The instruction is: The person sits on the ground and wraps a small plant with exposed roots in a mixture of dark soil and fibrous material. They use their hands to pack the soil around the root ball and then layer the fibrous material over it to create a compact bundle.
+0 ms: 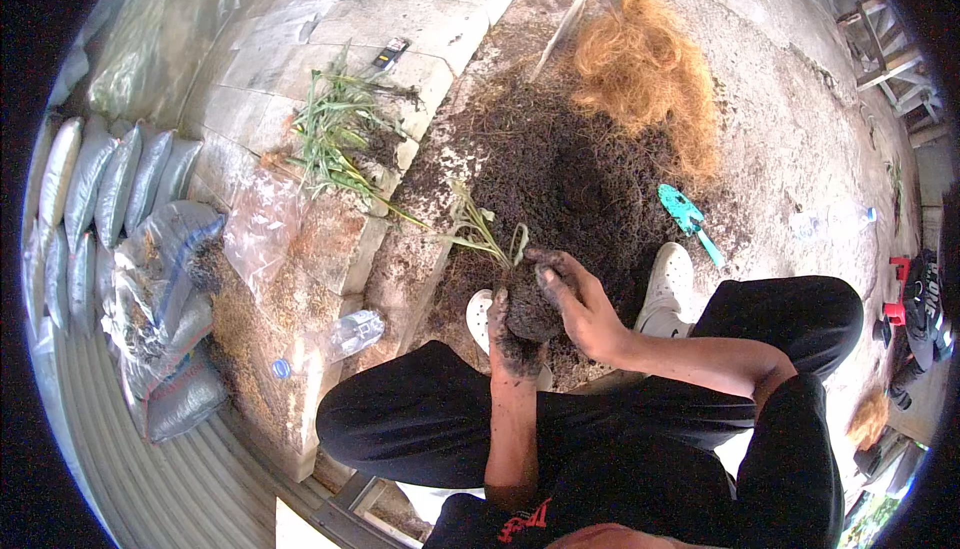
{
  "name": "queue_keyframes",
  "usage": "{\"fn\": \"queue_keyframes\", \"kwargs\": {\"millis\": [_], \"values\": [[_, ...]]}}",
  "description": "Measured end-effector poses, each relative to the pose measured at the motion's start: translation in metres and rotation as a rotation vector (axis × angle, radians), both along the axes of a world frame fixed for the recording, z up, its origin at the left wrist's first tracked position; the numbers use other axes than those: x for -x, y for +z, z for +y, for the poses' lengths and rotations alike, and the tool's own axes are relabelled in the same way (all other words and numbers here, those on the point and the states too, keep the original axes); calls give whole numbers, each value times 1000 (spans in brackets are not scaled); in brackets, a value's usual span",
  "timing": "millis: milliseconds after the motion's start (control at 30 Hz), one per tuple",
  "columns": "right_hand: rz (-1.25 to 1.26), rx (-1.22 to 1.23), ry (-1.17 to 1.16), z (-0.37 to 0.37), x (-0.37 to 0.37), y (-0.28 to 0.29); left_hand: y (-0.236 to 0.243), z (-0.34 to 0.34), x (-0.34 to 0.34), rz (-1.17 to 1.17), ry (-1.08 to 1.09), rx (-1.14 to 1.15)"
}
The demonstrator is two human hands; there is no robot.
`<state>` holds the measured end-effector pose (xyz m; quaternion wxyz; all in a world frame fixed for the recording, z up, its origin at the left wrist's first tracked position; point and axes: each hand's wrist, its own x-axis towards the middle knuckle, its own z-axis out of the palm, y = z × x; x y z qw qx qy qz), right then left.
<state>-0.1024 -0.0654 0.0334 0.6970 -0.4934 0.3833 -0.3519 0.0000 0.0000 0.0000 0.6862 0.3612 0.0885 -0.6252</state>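
Observation:
My soil-blackened left hand point(514, 344) cups a dark ball of soil point(530, 311) from below. A small leafy plant point(478, 234) sticks up from the ball, its leaves leaning up and left. My right hand point(578, 309) grips the ball's upper right side, fingers bent near the stem. Beyond them lies a heap of dark soil point(560, 184) with a hollow in it. A teal trowel point(682, 212) lies to its right, and a tangle of brown fiber point(635, 69) is at its far edge.
Loose green plants point(335, 124) and a small black device point(390, 54) lie upper left. Plastic bottles point(352, 334) point(835, 219) lie either side. Filled bags point(120, 184) are stacked on the left. My knees point(380, 409) and white shoes point(665, 289) frame the soil; a wooden rack point(885, 64) stands far right.

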Motion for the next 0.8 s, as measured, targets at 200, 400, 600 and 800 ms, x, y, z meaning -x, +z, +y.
{"fn": "queue_keyframes", "kwargs": {"millis": [200, 400, 600, 800], "values": [[44, -23, -22, 2, 3, 2, 10, -8, 14, -257, 16, 61], [674, 958, -278, 33, 15, -59, 18, -14, 28, -361, 53, -35], [735, 758, -130, 25, 15, -64, 12, -13, 27, -615, -40, -116], [-312, -399, -228, -34, 6, 7, 67, -16, 31, -441, 60, -39]]}}
